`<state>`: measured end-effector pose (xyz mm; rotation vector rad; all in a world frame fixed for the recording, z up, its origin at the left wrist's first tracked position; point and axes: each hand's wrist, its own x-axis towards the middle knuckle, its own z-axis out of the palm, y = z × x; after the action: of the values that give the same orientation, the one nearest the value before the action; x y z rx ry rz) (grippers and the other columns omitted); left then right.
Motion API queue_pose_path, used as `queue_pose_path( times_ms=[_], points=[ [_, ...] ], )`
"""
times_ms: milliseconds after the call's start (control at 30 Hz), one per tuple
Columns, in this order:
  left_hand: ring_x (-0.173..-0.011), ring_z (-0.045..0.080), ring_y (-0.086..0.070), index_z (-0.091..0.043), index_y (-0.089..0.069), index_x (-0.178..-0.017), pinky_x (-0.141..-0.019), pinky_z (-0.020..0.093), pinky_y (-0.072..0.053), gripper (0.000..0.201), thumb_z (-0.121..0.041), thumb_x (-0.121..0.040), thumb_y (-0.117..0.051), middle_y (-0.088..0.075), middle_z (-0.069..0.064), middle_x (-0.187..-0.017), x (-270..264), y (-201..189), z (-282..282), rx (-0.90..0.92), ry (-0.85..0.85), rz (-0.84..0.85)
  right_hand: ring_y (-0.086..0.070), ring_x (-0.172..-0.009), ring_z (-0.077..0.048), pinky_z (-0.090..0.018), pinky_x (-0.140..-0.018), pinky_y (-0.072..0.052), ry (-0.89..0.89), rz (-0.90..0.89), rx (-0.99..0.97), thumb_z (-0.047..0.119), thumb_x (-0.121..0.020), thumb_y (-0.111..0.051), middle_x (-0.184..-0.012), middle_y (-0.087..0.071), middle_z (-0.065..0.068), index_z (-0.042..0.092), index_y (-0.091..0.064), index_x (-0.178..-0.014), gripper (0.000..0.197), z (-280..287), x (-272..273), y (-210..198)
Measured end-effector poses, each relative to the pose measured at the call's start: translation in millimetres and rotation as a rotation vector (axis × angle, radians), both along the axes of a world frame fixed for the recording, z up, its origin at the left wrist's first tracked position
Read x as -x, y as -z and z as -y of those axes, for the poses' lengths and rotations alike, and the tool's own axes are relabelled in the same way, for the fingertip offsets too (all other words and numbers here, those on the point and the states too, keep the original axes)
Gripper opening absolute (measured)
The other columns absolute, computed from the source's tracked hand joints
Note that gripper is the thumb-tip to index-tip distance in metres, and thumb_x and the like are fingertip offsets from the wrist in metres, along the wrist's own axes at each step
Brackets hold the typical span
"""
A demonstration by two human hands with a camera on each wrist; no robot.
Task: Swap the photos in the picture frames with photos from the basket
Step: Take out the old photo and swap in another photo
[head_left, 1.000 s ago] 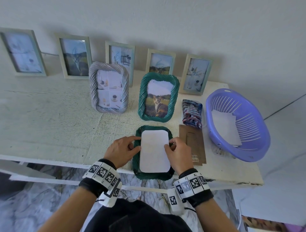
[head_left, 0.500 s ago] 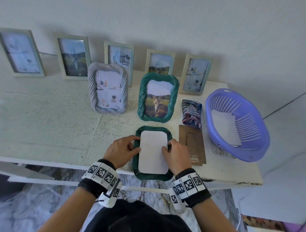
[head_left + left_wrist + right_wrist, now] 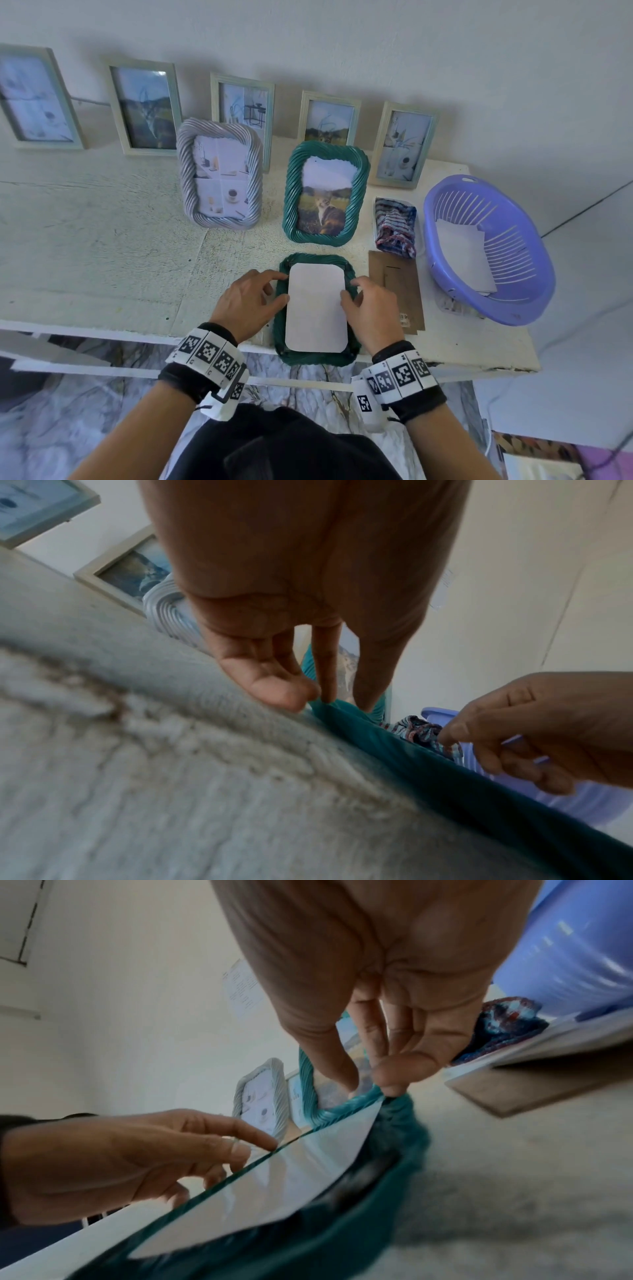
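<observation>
A green rope frame (image 3: 317, 358) lies face down at the table's front edge, its near end over the edge. A white photo back (image 3: 317, 308) lies in its opening, seen again in the right wrist view as a white photo (image 3: 274, 1177). My left hand (image 3: 282, 286) rests on the frame's left rim, thumb at the photo's edge. Opposite it, my right hand (image 3: 347, 287) touches the right rim and the photo's edge. Neither hand grips anything. Fingertips of my left hand (image 3: 318, 696) sit on the green rim (image 3: 428, 764). The purple basket (image 3: 520, 318) holds white sheets (image 3: 466, 263).
A brown backing board (image 3: 400, 291) lies right of the flat frame, with a striped cloth (image 3: 394, 222) behind it. A green frame with a cat photo (image 3: 325, 192) and a grey rope frame (image 3: 219, 174) stand just behind. Several pale frames (image 3: 144, 106) lean on the wall.
The white photo has gone from slightly skewed to lying square in the frame's opening. My right hand has shifted along the right edge; the left hand has barely moved.
</observation>
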<state>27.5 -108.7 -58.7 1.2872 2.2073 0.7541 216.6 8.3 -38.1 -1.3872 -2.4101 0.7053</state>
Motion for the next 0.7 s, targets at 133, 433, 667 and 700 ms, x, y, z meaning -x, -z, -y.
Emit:
queue_pose_path(
  times_ms=[133, 433, 667, 700],
  points=[
    [-0.099, 0.015, -0.052, -0.032, -0.061, -0.123, -0.081, 0.03, -0.046, 0.037, -0.037, -0.087, -0.067, -0.05, -0.005, -0.112, -4, -2, 3, -0.094, 0.049, -0.089, -0.053, -0.079, -0.02, -0.028, -0.067, -0.038, 0.057, 0.034, -0.096, 0.028, -0.092, -0.058, -0.09, -0.059, -0.007, 0.008, -0.065, -0.107, 0.026, -12, -22, -6],
    [-0.14, 0.018, -0.023, -0.05, -0.058, -0.123, -0.111, 0.043, -0.024, 0.059, -0.074, -0.074, -0.035, -0.031, -0.011, -0.154, -13, 3, -8, 0.023, 0.394, -0.217, -0.04, -0.117, -0.037, -0.042, -0.09, -0.044, 0.151, 0.431, -0.015, 0.046, -0.091, -0.054, -0.128, -0.044, -0.016, 0.021, -0.047, -0.131, 0.048, -22, -49, -5],
    [-0.141, 0.015, -0.021, -0.05, -0.059, -0.121, -0.112, 0.038, -0.018, 0.066, -0.076, -0.069, -0.029, -0.031, -0.013, -0.153, -15, 8, -9, 0.087, 0.388, -0.24, -0.041, -0.118, -0.035, -0.04, -0.09, -0.043, 0.196, 0.356, 0.036, 0.038, -0.091, -0.057, -0.126, -0.046, -0.015, 0.013, -0.047, -0.13, 0.048, -26, -49, -2],
    [-0.141, 0.014, -0.021, -0.05, -0.059, -0.121, -0.112, 0.038, -0.017, 0.066, -0.076, -0.068, -0.029, -0.031, -0.013, -0.152, -15, 8, -9, 0.09, 0.388, -0.243, -0.043, -0.117, -0.034, -0.04, -0.09, -0.043, 0.2, 0.335, 0.048, 0.038, -0.09, -0.058, -0.125, -0.046, -0.015, 0.012, -0.048, -0.129, 0.047, -27, -49, -2]
  ],
)
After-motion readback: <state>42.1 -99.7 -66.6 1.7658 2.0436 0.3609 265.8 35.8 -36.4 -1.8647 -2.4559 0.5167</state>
